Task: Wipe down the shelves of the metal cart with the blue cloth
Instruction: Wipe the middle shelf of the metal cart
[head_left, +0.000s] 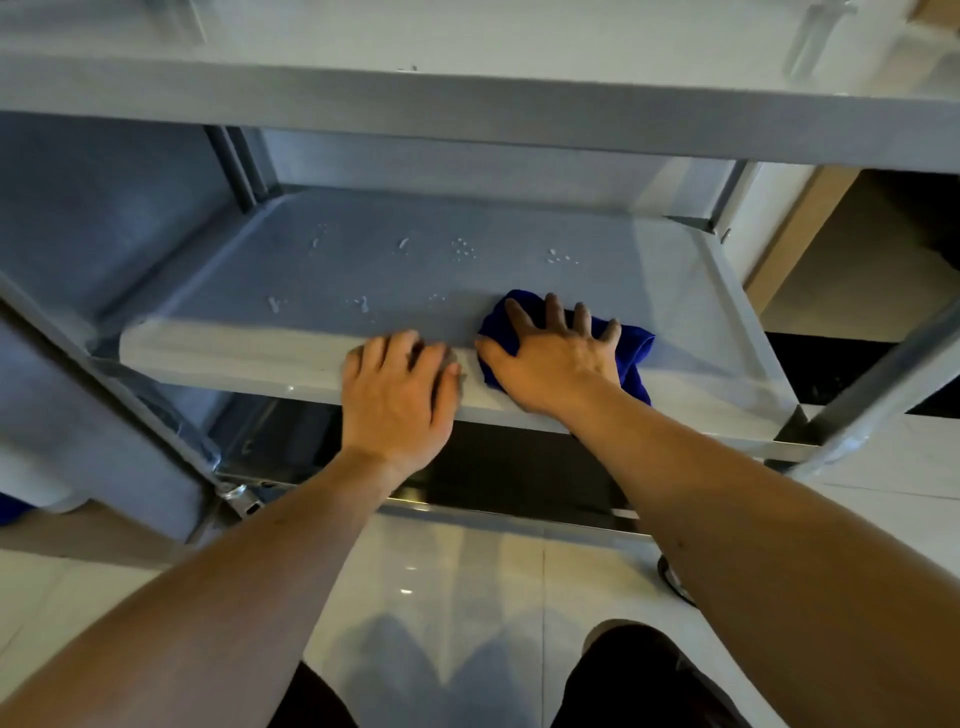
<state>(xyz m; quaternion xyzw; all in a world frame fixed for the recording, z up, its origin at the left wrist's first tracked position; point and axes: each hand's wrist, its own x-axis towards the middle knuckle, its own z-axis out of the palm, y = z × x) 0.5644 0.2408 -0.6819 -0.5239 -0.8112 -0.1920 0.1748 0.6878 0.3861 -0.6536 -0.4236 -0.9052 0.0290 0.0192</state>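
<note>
The metal cart's middle shelf (363, 275) lies in front of me, wet with scattered water drops. The blue cloth (636, 343) is bunched near the shelf's front edge, right of centre. My right hand (556, 353) presses flat on the cloth with fingers spread. Just left of it, my left hand (400, 389) rests on the shelf's front lip, fingers curled over the edge, holding no object. The cart's top shelf (467, 104) overhangs the scene.
A lower shelf (493, 478) sits dark beneath the middle one. Cart posts stand at the left (156, 405) and right (872, 384), with a caster (244, 501) at the lower left. Glossy floor tiles (467, 597) and my knees are below.
</note>
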